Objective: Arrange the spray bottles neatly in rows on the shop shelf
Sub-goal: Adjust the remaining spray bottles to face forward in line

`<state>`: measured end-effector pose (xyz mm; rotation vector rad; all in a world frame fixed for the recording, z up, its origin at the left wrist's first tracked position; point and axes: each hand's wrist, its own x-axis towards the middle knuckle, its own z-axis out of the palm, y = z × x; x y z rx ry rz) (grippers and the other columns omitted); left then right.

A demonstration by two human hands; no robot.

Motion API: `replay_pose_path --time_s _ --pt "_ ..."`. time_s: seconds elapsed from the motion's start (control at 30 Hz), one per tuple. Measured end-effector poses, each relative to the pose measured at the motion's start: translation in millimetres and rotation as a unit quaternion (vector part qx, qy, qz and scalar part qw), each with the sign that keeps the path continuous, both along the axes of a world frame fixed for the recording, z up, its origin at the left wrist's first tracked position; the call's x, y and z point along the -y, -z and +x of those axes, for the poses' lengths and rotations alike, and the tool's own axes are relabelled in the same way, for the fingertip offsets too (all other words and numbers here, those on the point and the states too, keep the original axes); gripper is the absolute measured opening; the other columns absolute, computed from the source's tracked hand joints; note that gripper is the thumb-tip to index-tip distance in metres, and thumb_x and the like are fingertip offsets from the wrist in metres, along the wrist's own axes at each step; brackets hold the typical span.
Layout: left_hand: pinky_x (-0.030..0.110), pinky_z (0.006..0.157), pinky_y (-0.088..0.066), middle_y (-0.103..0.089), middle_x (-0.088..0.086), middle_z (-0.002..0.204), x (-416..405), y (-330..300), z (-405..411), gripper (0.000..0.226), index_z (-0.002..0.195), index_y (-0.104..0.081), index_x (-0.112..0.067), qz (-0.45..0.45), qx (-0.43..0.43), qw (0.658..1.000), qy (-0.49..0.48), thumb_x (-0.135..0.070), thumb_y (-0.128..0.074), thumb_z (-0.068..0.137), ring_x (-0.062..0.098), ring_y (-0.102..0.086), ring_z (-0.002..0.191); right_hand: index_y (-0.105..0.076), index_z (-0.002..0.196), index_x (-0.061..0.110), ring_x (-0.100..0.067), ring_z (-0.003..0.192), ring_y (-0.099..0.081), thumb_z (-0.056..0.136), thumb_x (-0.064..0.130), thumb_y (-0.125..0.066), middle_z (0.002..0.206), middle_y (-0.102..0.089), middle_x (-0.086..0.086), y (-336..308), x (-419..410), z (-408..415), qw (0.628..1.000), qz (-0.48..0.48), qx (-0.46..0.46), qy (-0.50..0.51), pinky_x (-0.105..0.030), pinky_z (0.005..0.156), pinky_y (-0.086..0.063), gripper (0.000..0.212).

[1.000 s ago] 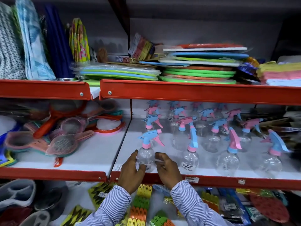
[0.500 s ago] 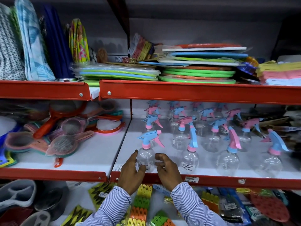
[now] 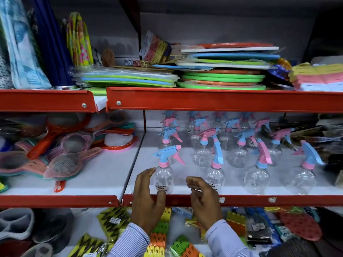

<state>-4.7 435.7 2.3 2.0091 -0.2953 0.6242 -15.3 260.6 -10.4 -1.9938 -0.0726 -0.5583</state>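
The spray bottle [image 3: 163, 179] with the blue trigger head stands at the front left corner of the white shelf [image 3: 185, 160], just behind its red lip. My left hand [image 3: 146, 199] cups it, fingers along its left side and thumb pressed against the bottom front below the label. My right hand [image 3: 202, 196] hangs just to its right, fingers loosely curled and apart from the bottle, gripping nothing. Beyond stand more clear spray bottles [image 3: 237, 145] in rough rows with pink and blue heads. Strainers [image 3: 63, 162] lie on the neighbouring shelf to the left.
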Motion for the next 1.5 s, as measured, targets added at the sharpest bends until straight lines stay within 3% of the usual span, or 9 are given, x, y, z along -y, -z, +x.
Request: replay_pose_path --time_s 0.33,0.47,0.57,0.7,0.83,1.07,1.2,1.3,1.5 --pt "0.023 0.088 -0.049 -0.060 -0.004 0.107 83.8 6.9 -7.6 0.042 0.112 -0.054 -0.022 -0.013 -0.015 0.995 0.100 -0.017 -0.058 0.071 0.007 -0.058 0.102 -0.062 0.086 0.021 -0.015 0.074 -0.065 0.077 -0.012 -0.051 0.080 -0.069 -0.002 1.2 82.6 -15.7 0.977 0.059 0.074 0.189 -0.017 0.062 -0.049 0.037" --pt "0.036 0.090 -0.052 -0.058 -0.001 0.109 117.6 4.8 -2.2 0.045 0.112 -0.048 -0.020 -0.016 -0.073 0.994 0.081 -0.033 -0.054 0.069 0.013 -0.058 0.100 -0.051 0.122 0.016 -0.020 0.099 -0.061 0.078 -0.009 -0.048 0.115 -0.063 -0.004 -1.2 110.1 11.9 0.994 0.033 -0.013 0.100 -0.032 0.084 -0.052 0.050" --pt "0.038 0.090 -0.053 -0.057 -0.002 0.108 135.0 5.2 -3.9 0.040 0.108 -0.051 -0.023 -0.004 -0.089 0.994 0.062 -0.038 -0.050 0.070 0.011 -0.058 0.100 -0.039 0.137 0.014 -0.016 0.116 -0.053 0.083 -0.010 -0.043 0.133 -0.055 -0.003 -6.6 120.2 27.9 0.995 0.006 -0.096 -0.017 -0.024 0.095 -0.042 0.060" --pt "0.035 0.093 -0.052 -0.058 -0.003 0.112 149.7 9.3 -7.6 0.037 0.111 -0.053 -0.026 0.006 -0.087 0.996 0.030 -0.034 -0.051 0.074 0.010 -0.058 0.102 -0.046 0.134 0.015 -0.017 0.118 -0.056 0.083 -0.008 -0.045 0.130 -0.058 -0.002 -5.7 128.4 30.2 0.992 -0.019 -0.113 -0.053 -0.016 0.092 -0.041 0.056" --pt "0.038 0.094 -0.052 -0.061 -0.004 0.117 156.1 6.4 -6.6 0.041 0.119 -0.050 -0.024 -0.003 -0.103 0.995 0.016 -0.026 -0.053 0.078 0.013 -0.060 0.104 -0.053 0.118 0.015 -0.009 0.095 -0.061 0.079 -0.008 -0.048 0.111 -0.061 0.000 -5.2 131.4 16.3 0.995 0.001 -0.091 -0.050 0.003 0.067 -0.042 0.045" --pt "0.047 0.108 -0.043 -0.043 0.003 0.147 156.0 3.6 -3.3 0.067 0.143 -0.035 -0.019 -0.010 -0.149 0.988 0.028 -0.035 -0.045 0.079 0.022 -0.050 0.126 -0.054 0.113 0.020 -0.010 0.093 -0.061 0.081 0.001 -0.053 0.115 -0.062 0.000 0.7 134.1 9.8 0.996 0.003 -0.087 -0.030 -0.006 0.069 -0.046 0.037" --pt "0.045 0.103 -0.046 -0.053 0.002 0.136 154.6 8.2 -4.3 0.062 0.134 -0.042 -0.021 -0.016 -0.136 0.990 0.027 -0.042 -0.043 0.075 0.019 -0.055 0.118 -0.048 0.130 0.020 -0.011 0.106 -0.058 0.084 -0.001 -0.051 0.123 -0.057 0.006 -1.5 132.5 9.5 0.992 -0.008 -0.107 -0.059 -0.009 0.082 -0.044 0.050" --pt "0.043 0.103 -0.046 -0.060 -0.001 0.129 151.7 9.7 -2.4 0.057 0.129 -0.046 -0.023 -0.007 -0.139 0.989 0.042 -0.042 -0.042 0.075 0.017 -0.056 0.116 -0.052 0.125 0.022 -0.007 0.100 -0.059 0.084 -0.001 -0.051 0.117 -0.060 0.008 -1.5 133.0 8.7 0.992 -0.010 -0.110 -0.061 0.002 0.072 -0.042 0.047" --pt "0.025 0.104 -0.037 -0.051 -0.011 0.132 153.0 2.9 -2.9 0.061 0.138 -0.041 -0.022 0.003 -0.150 0.987 0.060 -0.032 -0.043 0.079 0.011 -0.050 0.122 -0.057 0.112 0.023 -0.007 0.097 -0.061 0.084 0.001 -0.053 0.114 -0.063 0.004 1.6 134.4 8.7 0.993 0.004 -0.110 -0.046 -0.008 0.074 -0.046 0.036"
